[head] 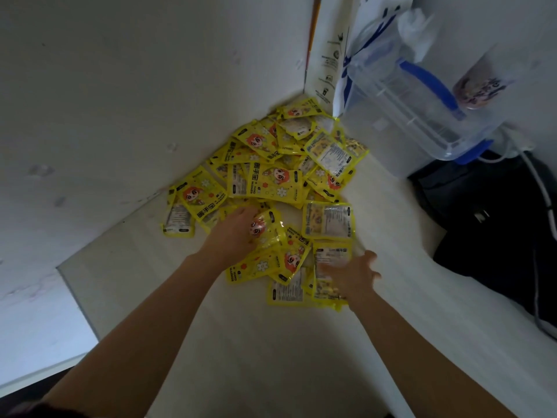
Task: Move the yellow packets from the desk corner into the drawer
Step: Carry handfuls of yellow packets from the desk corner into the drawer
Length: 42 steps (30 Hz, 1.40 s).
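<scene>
Yellow packets (265, 182) lie heaped in the desk corner, where two white walls (120, 101) meet; the heap fans out toward the person across the pale desk top (271, 357). No drawer in view, so its direction from the heap cannot be stated.

Left hand (238, 233): at the near edge of the heap, fingers curled around a crumpled packet (265, 229) with the cartoon face showing. Judged a grip, with more packets under the palm.

Right hand (351, 277): lies on the nearest loose packets, fingers spread and fairly straight, pressing or raking rather than pinching. Slight blur; I cannot tell if the thumb hooks an edge.

Key relation: the bulk of the heap lies ahead of both sets of fingers, further into the corner. The nearest strays sit between and under the two hands. The heap's long run goes from the near left, along the left wall, up to the far right by the corner. The left hand is nearer the main pile; the right hand is nearer the loose back-side-up packets (328, 220) at the right edge.

Judgement: early in the task, most packets not yet moved. Next move likely a two-handed scoop drawing inward. Slick foil packets could slide off a loose armful.

Also present: clear plastic box (422, 116) with a blue handle, and a black bag (488, 224) on the right, both apart from the heap.
</scene>
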Motion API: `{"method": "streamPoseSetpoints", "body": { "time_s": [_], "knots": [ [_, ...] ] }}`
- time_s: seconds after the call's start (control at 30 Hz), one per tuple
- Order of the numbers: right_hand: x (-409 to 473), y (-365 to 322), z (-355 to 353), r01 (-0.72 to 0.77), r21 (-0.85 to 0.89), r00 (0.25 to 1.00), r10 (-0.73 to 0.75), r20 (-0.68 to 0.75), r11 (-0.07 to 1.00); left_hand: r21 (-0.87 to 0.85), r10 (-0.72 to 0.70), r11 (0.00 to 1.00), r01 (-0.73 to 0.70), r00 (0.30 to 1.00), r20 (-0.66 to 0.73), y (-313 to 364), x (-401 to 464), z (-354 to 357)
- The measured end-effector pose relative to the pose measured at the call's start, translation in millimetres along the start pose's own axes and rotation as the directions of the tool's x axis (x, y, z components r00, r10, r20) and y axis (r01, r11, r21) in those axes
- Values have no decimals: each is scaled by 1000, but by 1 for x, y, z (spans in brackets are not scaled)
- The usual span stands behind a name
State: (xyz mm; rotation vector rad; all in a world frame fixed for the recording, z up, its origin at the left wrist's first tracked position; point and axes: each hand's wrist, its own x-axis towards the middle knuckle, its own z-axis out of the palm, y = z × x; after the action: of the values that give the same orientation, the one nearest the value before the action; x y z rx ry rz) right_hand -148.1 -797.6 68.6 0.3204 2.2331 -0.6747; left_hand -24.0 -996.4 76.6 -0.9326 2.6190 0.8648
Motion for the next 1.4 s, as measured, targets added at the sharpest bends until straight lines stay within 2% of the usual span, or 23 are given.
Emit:
{"method": "streamPoseSetpoints", "body": {
  "time_s": [0.13,0.3,0.5,0.6,0.77,0.93,1.0,1.07,1.2,1.27,1.4],
  "knots": [
    [3,5,-2,34,17,997,-33,-68,999,-201,-94,975,92,996,2,4,-14,-1],
    [-3,12,2,69,-32,994,-72,-84,997,-220,-189,960,170,980,-64,0,-29,9],
    [-6,16,-8,151,-85,988,-152,-9,985,-317,-326,904,285,942,-82,-8,-49,15],
    [-7,16,-16,211,-91,977,-212,-1,973,-343,-322,899,272,941,-99,-12,-54,15],
    [-1,-6,-43,377,-171,925,-381,9,910,-216,-205,961,172,968,-144,-2,-41,-14],
    [9,-44,-64,552,-425,822,-554,131,718,113,-42,992,50,997,-70,19,-2,-52],
    [15,-58,-68,599,-562,778,-583,237,571,250,9,968,3,999,-45,29,17,-63],
    [18,-73,-70,623,-658,748,-569,342,423,297,36,954,-32,999,-10,38,37,-71],
    [24,-92,-65,657,-691,723,-513,463,302,277,42,959,-60,997,71,47,75,-76],
    [29,-95,-58,675,-704,693,-516,504,220,358,81,927,-111,992,98,50,91,-72],
    [43,-95,-46,714,-699,588,-579,564,45,528,107,826,-195,975,193,55,111,-62]
  ]
}}
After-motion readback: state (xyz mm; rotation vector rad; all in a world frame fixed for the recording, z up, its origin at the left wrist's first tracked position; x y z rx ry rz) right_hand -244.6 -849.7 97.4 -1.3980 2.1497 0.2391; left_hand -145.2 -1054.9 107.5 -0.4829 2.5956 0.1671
